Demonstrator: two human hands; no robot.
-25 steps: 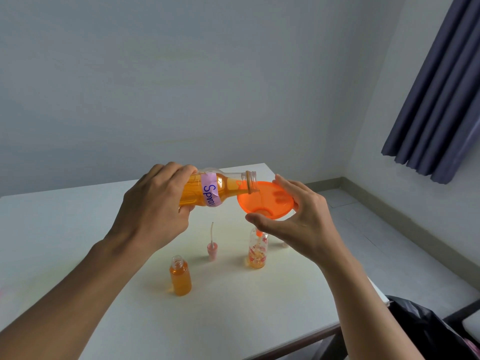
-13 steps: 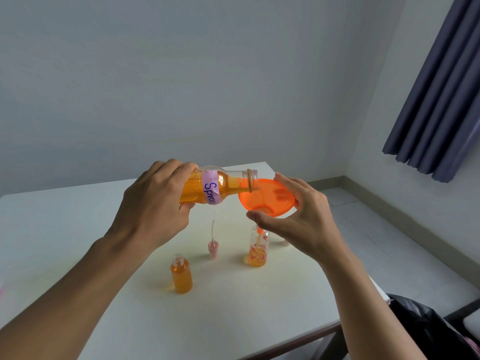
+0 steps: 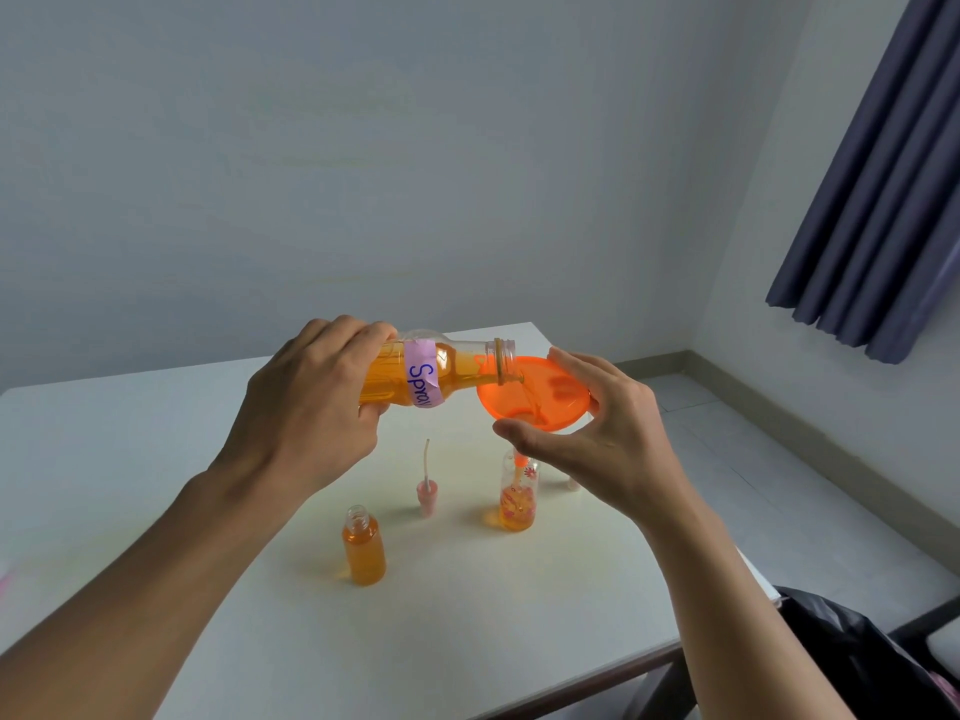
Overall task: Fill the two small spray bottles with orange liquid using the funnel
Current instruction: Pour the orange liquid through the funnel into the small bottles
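Above the white table (image 3: 156,459), the left hand (image 3: 306,407) is wrapped around the body of a clear bottle (image 3: 441,374) of orange liquid, which carries a pale purple label handwritten "Spray". The bottle lies nearly level, its open neck pointing away from that hand toward the right, and its mouth sits over the near-left rim of an orange funnel (image 3: 540,394). A thin clear stream runs from the mouth down into the funnel's bowl. The right hand (image 3: 608,439) cups the funnel from its right side, thumb pressed under the near rim and fingers curled over the far rim, gripping it. Directly below that thumb, the funnel's spout goes down into the neck of a small flower-printed spray bottle (image 3: 518,498) standing upright on the table, with orange liquid filling roughly its lower half. Below the left hand's fingers, a second small spray bottle (image 3: 363,548) stands uncapped and filled almost to its shoulder. Between the two small bottles, a pink spray cap (image 3: 427,498) rests upside down on the table, its thin tube pointing up.
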